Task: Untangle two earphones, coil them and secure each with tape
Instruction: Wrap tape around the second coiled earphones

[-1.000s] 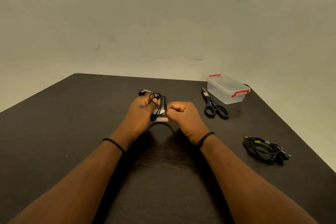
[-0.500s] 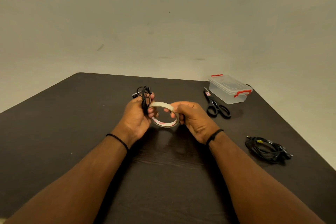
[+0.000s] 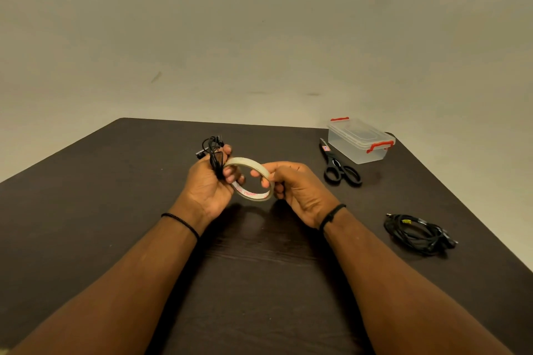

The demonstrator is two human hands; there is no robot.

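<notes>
Vs 1 s ago: both hands were fisted low at the table with the tape roll mostly hidden; now they're raised above the dark table with the roll held open-face between them, barely changed from half a second ago. Left hand grips the bunched black earphone in curled fingers, fingertips also touching the roll's left edge; right hand pinches the roll's right rim. Unmoved: second coiled earphone on the table at right, well apart from the hands, scissors just beside the clear box at the far right.
</notes>
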